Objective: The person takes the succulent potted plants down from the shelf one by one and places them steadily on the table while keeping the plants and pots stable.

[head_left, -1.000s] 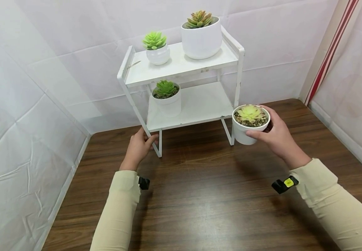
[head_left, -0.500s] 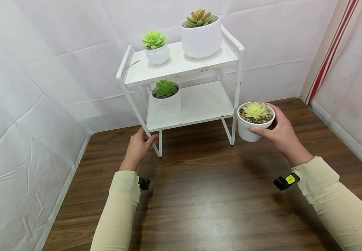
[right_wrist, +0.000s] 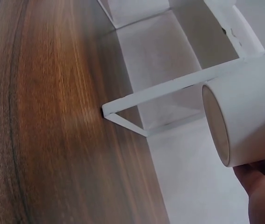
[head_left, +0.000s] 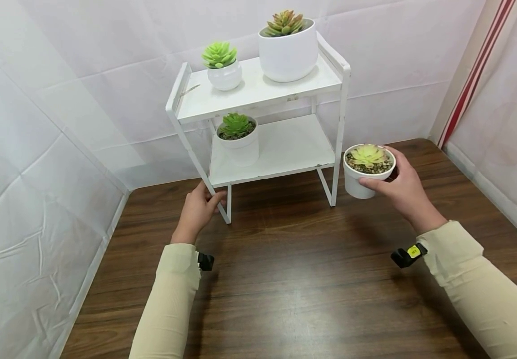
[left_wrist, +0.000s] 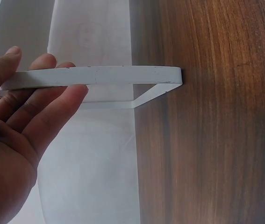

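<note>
My right hand (head_left: 404,192) grips a white-potted succulent (head_left: 369,172) with pale yellow-green leaves, thumb at the front of the pot. The pot is held above the table, just right of a white two-tier shelf (head_left: 285,149). In the right wrist view the underside of this pot (right_wrist: 216,123) shows near the shelf's leg. At the lower left, my left hand (head_left: 197,212) holds the shelf's front left leg (left_wrist: 113,74) between thumb and fingers. A green succulent in a white pot (head_left: 242,147) stands at the left of the lower tier.
On the top tier stand a small bright green succulent (head_left: 224,75) and a larger white pot (head_left: 288,55) with a reddish-green succulent. The shelf rests on a dark wooden table (head_left: 285,279). White sheeting (head_left: 105,89) hangs behind and at the sides.
My right hand has carried the potted succulent a little right and up, away from the shelf's right leg. The left hand stays at its leg.
</note>
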The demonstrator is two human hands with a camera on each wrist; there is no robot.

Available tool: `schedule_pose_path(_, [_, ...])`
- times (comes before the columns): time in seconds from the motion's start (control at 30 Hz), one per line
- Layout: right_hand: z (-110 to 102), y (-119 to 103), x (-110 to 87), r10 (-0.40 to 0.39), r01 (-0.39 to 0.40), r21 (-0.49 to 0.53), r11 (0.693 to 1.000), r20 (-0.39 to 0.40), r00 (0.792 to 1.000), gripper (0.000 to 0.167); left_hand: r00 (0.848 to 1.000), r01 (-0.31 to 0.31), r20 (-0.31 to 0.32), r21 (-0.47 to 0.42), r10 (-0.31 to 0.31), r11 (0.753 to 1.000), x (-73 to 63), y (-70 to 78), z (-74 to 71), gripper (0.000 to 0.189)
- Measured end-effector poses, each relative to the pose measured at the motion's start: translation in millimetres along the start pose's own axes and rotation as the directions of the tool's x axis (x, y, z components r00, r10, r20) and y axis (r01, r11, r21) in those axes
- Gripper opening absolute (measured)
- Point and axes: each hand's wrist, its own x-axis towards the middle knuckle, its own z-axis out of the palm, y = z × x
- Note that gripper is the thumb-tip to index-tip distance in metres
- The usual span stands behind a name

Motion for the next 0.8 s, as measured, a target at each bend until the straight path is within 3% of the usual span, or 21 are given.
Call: schedule_pose_path(0.8, [5.9,20.4,11.1,0.050,-0.055,-0.114,0.992,-0.044,0.998,0.094,1.000,0.001,-0.004,-0.004,-0.001,1.000,0.6,-0.1,-0.3,0.033])
